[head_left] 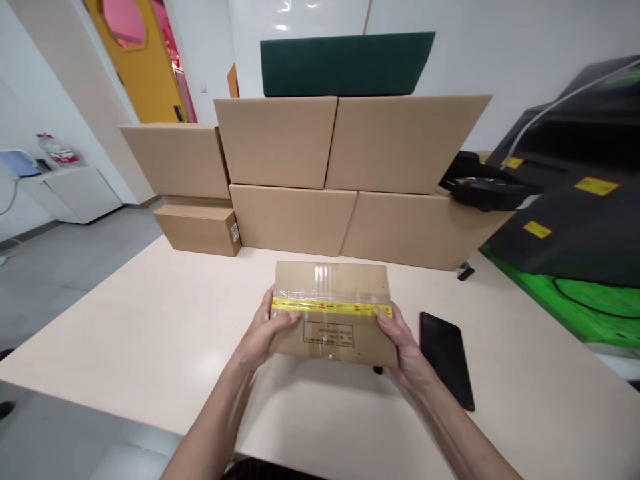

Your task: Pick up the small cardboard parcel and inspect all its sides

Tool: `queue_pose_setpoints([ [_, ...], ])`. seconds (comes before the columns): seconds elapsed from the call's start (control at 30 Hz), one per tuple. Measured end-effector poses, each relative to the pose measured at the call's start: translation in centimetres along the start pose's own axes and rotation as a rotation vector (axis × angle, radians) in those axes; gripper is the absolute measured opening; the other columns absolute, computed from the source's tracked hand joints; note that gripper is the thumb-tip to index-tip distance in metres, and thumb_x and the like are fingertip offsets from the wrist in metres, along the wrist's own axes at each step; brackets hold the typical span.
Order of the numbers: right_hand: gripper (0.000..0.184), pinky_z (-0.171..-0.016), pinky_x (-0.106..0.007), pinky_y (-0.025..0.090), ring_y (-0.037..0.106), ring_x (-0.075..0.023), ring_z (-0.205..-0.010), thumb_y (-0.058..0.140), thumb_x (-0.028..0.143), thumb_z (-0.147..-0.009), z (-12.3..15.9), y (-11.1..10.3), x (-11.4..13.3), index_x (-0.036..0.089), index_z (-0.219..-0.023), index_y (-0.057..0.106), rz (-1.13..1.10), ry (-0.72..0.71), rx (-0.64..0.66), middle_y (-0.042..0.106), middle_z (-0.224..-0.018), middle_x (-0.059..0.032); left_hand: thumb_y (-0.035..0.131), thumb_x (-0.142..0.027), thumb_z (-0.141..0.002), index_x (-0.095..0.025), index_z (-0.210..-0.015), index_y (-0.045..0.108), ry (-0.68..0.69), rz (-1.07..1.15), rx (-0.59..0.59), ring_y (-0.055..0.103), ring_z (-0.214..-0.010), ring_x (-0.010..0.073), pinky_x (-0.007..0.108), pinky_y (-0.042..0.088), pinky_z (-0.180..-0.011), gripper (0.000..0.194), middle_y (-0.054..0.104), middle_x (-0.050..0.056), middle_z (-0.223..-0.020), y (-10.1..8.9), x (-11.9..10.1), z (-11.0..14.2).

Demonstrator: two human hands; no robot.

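Note:
Between my two hands is a brown cardboard box (330,280), held above the near part of the table. Clear tape and a yellow strip with red print cross its face, and a printed label frame shows below the strip, upside down. My left hand (263,330) grips the box's left end, thumb on the face just under the yellow strip. Around the right end my right hand (403,343) is closed, its thumb on the strip. The other fingers of both hands are mostly hidden behind the box. A small black object (378,370) partly shows beneath the box's lower edge.
A black tablet (447,360) lies right of my right hand. Stacked cardboard boxes (280,143) line the table's (125,320) far side, topped by a dark green box (345,65). Black gear (493,190) sits at the stack's right end. A small black item (466,274) lies below it.

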State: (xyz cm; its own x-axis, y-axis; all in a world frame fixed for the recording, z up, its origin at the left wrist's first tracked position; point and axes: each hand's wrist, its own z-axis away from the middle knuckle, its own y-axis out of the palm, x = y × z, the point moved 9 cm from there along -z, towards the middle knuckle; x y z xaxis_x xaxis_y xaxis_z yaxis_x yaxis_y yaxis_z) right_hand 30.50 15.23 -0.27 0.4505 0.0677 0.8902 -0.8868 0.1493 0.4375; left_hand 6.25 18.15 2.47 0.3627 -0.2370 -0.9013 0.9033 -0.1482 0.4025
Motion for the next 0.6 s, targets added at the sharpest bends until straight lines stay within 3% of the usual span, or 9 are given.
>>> queue_pose_setpoints([
  [0.13, 0.061, -0.108, -0.051, 0.047, 0.054, -0.0329, -0.136, 0.063, 0.070, -0.086, -0.5, -0.1, 1.2, 0.034, -0.135, 0.056, 0.148, -0.111, 0.077, 0.065, -0.139, -0.0065, 0.087, -0.030, -0.067, -0.011, -0.120, 0.064, -0.088, 0.137, -0.061, 0.075, -0.097, 0.0321, 0.033, 0.060, -0.077, 0.062, 0.078, 0.015, -0.108, -1.5, 0.2, -0.5],
  [0.23, 0.052, -0.115, -0.053, 0.040, 0.045, -0.0302, -0.144, 0.060, 0.055, -0.095, -0.3, -0.6, 4.1, 0.041, -0.144, 0.048, 0.421, -0.430, 0.075, 0.049, -0.155, -0.0048, 0.080, -0.026, -0.074, -0.010, -0.112, 0.067, -0.169, 0.293, -0.116, 0.076, -0.097, 0.0332, 0.038, 0.062, -0.082, 0.043, 0.080, 0.014, -0.099, -2.3, 0.3, -0.6],
  [0.33, 0.069, -0.116, -0.060, 0.037, 0.031, -0.0333, -0.152, 0.064, 0.044, -0.096, 1.2, 0.3, 6.5, 0.042, -0.156, 0.031, 0.776, -0.826, 0.106, 0.029, -0.166, -0.0064, 0.071, -0.023, -0.082, -0.012, -0.111, 0.068, -0.191, 0.370, -0.154, 0.077, -0.099, 0.0318, 0.041, 0.062, -0.089, 0.031, 0.081, 0.012, -0.094, -2.5, 0.2, -0.6],
  [0.47, 0.100, -0.122, -0.064, 0.027, 0.013, -0.0358, -0.158, 0.070, 0.032, -0.090, 3.1, 2.8, 7.0, 0.030, -0.164, 0.003, 1.077, -1.137, 0.272, 0.008, -0.172, -0.0104, 0.069, -0.027, -0.087, -0.009, -0.124, 0.065, -0.228, 0.302, -0.044, 0.076, -0.103, 0.0314, 0.039, 0.060, -0.093, 0.041, 0.080, 0.014, -0.103, -1.6, 0.3, -0.9],
  [0.6, 0.105, -0.127, -0.063, 0.013, 0.010, -0.0363, -0.158, 0.069, 0.022, -0.084, 5.0, 4.7, 7.1, 0.021, -0.165, 0.002, 1.225, -1.305, 0.392, 0.003, -0.174, -0.0097, 0.071, -0.036, -0.089, -0.008, -0.129, 0.064, -0.276, 0.166, 0.051, 0.076, -0.102, 0.0289, 0.034, 0.061, -0.088, 0.049, 0.078, 0.016, -0.114, -1.3, 0.3, -1.1],
])
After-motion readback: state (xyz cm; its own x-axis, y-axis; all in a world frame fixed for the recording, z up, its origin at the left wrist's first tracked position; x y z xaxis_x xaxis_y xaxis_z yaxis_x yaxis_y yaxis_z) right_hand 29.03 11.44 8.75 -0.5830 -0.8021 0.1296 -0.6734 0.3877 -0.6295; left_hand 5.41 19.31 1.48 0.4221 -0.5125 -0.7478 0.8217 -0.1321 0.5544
